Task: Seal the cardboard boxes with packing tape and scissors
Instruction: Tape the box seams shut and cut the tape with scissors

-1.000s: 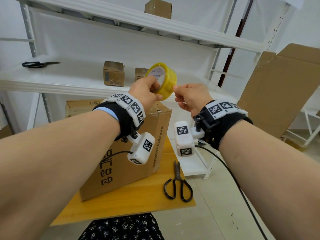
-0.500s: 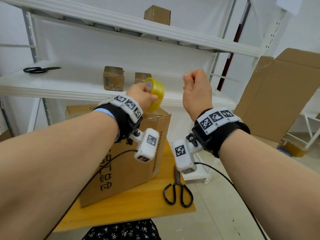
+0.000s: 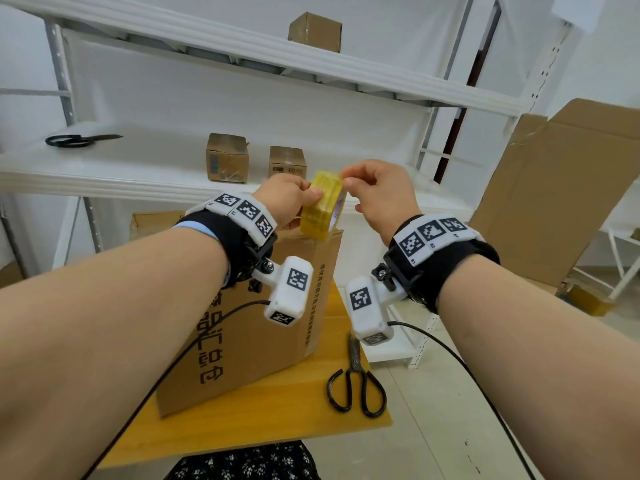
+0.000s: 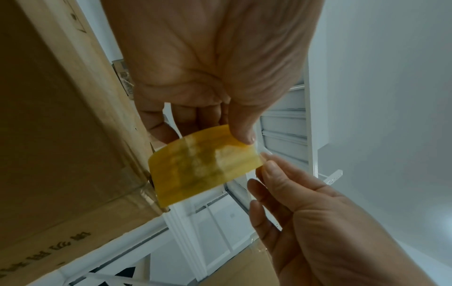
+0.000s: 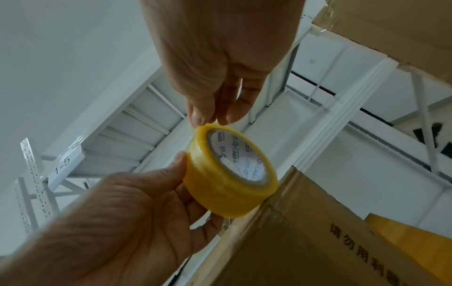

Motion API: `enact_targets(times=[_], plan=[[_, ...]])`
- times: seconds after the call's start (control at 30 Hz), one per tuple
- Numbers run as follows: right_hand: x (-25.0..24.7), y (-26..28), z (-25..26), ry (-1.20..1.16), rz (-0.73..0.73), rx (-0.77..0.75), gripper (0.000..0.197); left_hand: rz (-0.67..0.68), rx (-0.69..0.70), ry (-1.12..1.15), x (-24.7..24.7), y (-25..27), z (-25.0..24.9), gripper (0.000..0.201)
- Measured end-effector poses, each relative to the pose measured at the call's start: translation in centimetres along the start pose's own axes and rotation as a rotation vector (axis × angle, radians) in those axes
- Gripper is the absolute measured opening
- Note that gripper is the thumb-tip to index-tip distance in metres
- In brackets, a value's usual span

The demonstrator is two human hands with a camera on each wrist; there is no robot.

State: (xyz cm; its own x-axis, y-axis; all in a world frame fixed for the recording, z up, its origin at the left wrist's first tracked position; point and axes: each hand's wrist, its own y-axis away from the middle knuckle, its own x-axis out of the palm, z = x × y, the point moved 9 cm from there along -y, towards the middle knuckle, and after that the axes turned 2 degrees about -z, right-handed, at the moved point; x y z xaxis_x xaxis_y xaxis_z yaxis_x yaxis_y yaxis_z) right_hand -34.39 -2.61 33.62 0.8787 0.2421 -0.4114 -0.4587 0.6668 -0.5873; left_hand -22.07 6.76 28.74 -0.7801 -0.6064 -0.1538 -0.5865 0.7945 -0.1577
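Note:
My left hand (image 3: 304,197) grips a yellow packing tape roll (image 3: 320,209) above the far right corner of the big cardboard box (image 3: 256,341), which stands on the wooden table (image 3: 277,410). My right hand (image 3: 349,180) pinches the roll's top rim between thumb and forefinger. In the right wrist view those fingertips (image 5: 203,118) meet on the rim of the tape roll (image 5: 220,185), with the printed core facing the camera. In the left wrist view the thumb (image 4: 242,133) presses the band of the tape roll (image 4: 203,168). Black scissors (image 3: 356,382) lie shut on the table to the right of the box.
A white shelf unit (image 3: 138,174) stands behind the table, with a second pair of scissors (image 3: 79,140) and two small boxes (image 3: 227,157) on it. Another small box (image 3: 315,31) sits on the top shelf. Large flattened cardboard (image 3: 554,195) leans at the right.
Half a second ago my right hand was raised in a fist away from the roll; it has come back down onto the roll's rim. My left hand has turned the roll edge-on.

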Motion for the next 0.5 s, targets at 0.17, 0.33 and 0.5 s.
enact_targets(times=[0.17,0.33,0.5], plan=[[0.1,0.2,-0.5,-0.034,0.014,0.065,0.018,0.011,0.011,-0.043,0.1,0.0,0.1,0.015],[0.3,0.8,-0.5,-0.056,0.041,0.120,0.011,-0.007,0.038,-0.109,-0.1,0.1,0.1,0.014],[0.0,1.1,-0.3,-0.045,0.051,0.121,0.008,-0.009,0.045,-0.131,0.0,0.2,0.0,0.013]])
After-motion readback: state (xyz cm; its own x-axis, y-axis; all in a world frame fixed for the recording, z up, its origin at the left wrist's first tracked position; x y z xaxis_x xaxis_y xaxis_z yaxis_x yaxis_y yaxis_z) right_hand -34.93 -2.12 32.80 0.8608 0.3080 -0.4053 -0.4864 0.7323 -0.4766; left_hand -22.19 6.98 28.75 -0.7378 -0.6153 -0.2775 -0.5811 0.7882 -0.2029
